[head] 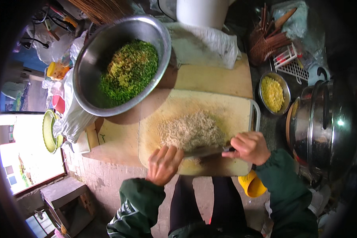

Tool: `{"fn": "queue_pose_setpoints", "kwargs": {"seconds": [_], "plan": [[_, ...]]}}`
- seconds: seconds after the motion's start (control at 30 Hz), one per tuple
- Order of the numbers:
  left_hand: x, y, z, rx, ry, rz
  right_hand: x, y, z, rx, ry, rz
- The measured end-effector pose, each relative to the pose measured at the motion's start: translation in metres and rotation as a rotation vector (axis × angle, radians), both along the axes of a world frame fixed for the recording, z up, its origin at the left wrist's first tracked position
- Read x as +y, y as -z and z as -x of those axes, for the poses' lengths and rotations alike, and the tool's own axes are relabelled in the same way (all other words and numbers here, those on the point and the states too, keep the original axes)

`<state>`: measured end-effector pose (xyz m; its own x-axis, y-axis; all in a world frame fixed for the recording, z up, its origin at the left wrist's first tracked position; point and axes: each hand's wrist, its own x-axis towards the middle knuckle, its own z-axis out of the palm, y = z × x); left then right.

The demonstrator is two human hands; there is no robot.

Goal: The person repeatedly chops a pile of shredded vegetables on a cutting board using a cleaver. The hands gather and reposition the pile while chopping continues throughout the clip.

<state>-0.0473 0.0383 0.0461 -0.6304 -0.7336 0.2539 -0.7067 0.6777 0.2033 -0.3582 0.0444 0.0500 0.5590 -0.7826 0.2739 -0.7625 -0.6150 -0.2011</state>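
A knife (203, 151) with a broad blade lies crosswise over the near side of a heap of finely chopped pale food (193, 129). My right hand (250, 147) is closed around its handle. At the blade's other end are the curled fingers of my left hand (165, 163), which hide the tip. Beneath the heap is a worn, cream-coloured cutting board (154, 104) with a grey handle at its right end. Behind it on the left, a large steel bowl (87, 86) holds chopped greens (131, 74) topped with yellowish and brown bits.
A small metal bowl of yellow crumbled food (272, 93) stands right of the board. Further right is a large lidded steel pot (321, 128). A white cloth-like sheet (205, 44) lies on the wooden table (214, 77). Below the board's right corner sits a yellow container (253, 184).
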Motion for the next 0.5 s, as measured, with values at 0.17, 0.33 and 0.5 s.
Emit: {"fn": "queue_pose_setpoints", "kwargs": {"seconds": [0.17,0.33,0.5], "plan": [[0.006,0.002,-0.003,0.007,-0.050,-0.025,-0.008,-0.032,-0.004,0.008,-0.016,0.020],[-0.005,0.014,-0.003,0.108,-0.097,-0.034,-0.025,-0.024,-0.006,0.051,-0.040,-0.003],[-0.005,0.015,0.015,-0.051,-0.140,0.007,-0.045,0.018,0.002,-0.135,-0.059,0.072]]}}
